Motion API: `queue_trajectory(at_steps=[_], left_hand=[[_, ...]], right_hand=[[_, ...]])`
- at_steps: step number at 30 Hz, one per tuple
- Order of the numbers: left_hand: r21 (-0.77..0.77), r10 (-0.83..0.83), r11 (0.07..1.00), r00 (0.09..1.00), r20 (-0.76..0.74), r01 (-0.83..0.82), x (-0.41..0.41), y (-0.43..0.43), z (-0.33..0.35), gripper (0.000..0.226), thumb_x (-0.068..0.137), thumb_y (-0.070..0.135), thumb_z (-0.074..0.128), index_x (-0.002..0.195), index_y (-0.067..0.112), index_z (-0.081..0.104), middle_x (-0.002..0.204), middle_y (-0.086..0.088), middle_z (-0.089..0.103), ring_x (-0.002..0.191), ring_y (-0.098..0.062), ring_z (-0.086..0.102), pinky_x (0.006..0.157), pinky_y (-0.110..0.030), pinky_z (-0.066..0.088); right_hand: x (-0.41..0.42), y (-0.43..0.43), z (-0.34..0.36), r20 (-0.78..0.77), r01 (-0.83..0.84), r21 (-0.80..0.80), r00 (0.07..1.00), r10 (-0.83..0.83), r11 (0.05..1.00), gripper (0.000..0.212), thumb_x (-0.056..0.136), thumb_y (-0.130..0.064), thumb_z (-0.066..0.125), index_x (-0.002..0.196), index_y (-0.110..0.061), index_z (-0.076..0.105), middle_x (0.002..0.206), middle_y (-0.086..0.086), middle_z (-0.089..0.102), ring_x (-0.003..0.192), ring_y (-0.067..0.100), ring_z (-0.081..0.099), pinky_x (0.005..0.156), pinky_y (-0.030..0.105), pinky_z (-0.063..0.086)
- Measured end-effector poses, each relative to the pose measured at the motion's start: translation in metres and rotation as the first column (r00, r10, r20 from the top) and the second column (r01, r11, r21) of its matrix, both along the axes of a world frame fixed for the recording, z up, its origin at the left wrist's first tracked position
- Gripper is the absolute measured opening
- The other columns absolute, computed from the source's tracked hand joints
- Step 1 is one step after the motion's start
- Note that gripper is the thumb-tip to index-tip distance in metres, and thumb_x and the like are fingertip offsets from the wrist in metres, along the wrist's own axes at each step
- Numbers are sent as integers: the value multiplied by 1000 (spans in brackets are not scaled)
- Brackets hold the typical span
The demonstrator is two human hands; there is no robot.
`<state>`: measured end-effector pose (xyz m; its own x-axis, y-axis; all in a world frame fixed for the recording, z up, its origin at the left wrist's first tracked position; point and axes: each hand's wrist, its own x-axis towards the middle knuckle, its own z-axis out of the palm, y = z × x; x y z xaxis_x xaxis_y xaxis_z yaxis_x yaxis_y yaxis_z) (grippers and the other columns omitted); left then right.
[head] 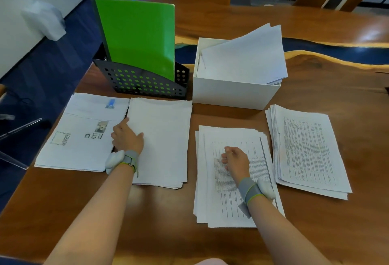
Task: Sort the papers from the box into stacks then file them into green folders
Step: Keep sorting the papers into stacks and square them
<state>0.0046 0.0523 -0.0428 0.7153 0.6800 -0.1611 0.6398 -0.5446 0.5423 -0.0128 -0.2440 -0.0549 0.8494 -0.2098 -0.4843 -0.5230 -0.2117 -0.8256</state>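
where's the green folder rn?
Head view, upper left: green folder stands upright in the black rack, left of the white box.

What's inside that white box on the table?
The white box holds loose white papers, leaning and sticking out above its rim. Its walls and the top sheets hide the bottom and how many sheets are there.

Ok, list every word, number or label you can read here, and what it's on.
Nothing can be read.
Leftmost stack: QR code, photo and print, all too blurred.
Third stack and rightmost stack: dense print, too small.
Second stack, green folder, white box: no text visible.
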Motion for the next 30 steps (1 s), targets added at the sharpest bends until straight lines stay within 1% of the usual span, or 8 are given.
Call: queue_trajectory(at_steps=[4, 9, 14, 17, 20, 23, 28, 30], left_hand=[[11, -201, 980, 976, 87, 201, -14, -53, 3, 49, 84, 18, 68, 130, 17, 49, 136, -11, 40, 123, -35, 37, 101, -45, 32], [-339, -406, 823, 889, 212, 457, -50, -130, -2, 24, 87, 6, 60, 110, 8, 61, 107, -9, 59, 96, -21, 58, 92, -27, 45], [-485, -485, 770, 874, -25, 414, -64, -171, -15, 64, 87, 26, 66, 139, 6, 35, 119, -9, 54, 103, -21, 57, 92, -23, 42], [-523, -456, 773, 888, -66, 358, -63, -177, -20, 63, 84, 26, 70, 135, 6, 38, 109, -10, 61, 103, -22, 57, 90, -26, 43], [-472, -497, 774, 867, -43, 421, -63, -179, -21, 22, 82, 24, 72, 93, 13, 56, 88, -3, 62, 81, -16, 54, 66, -21, 41], [-421, -495, 781, 868, 33, 461, -65, -182, -18, 38, 80, 20, 74, 60, 17, 41, 61, 4, 43, 62, -14, 41, 48, -16, 27], [-399, -383, 826, 916, 122, 398, -60, -157, -6, 21, 78, 20, 76, 72, 6, 62, 72, -6, 60, 67, -19, 53, 58, -14, 40], [-473, -326, 805, 934, 149, 357, -56, -141, 0, 16, 80, 18, 75, 88, 5, 71, 88, -9, 71, 82, -23, 65, 78, -31, 53]], right_hand=[[-5, -18, -6, 125, -98, -390, 980, 158, 916, 23, 93, -17, 56, 113, -9, 63, 115, 10, 62, 105, 22, 55, 85, 31, 45], [-13, -39, -14, 15, -249, -610, 946, 324, 752, 35, 94, -20, 55, 128, -14, 56, 147, 11, 40, 141, 26, 26, 113, 38, 25], [-22, -54, -24, -205, -491, -625, 853, 480, 607, 56, 98, -36, 43, 150, -22, 25, 160, 8, 2, 148, 28, -4, 120, 43, 4], [-20, -50, -22, -247, -556, -528, 824, 510, 642, 60, 100, -42, 36, 152, -23, 13, 160, 8, -9, 147, 27, -13, 119, 43, -2], [-16, -51, -13, -172, -507, -367, 861, 479, 780, 57, 101, -38, 36, 152, -21, 15, 160, 6, -7, 147, 22, -12, 119, 41, -2], [-17, -59, -6, -47, -379, -214, 925, 378, 900, 56, 101, -33, 41, 151, -19, 20, 161, 2, -1, 148, 17, -5, 119, 35, 6], [-16, -75, 8, 130, -91, -191, 985, 117, 977, 63, 96, -18, 53, 150, -12, 21, 159, 6, 16, 147, 19, 14, 119, 31, 13], [-12, -81, 14, 170, -40, -112, 984, 59, 993, 64, 94, -17, 56, 149, -13, 23, 154, 5, 29, 142, 21, 27, 118, 36, 23]])
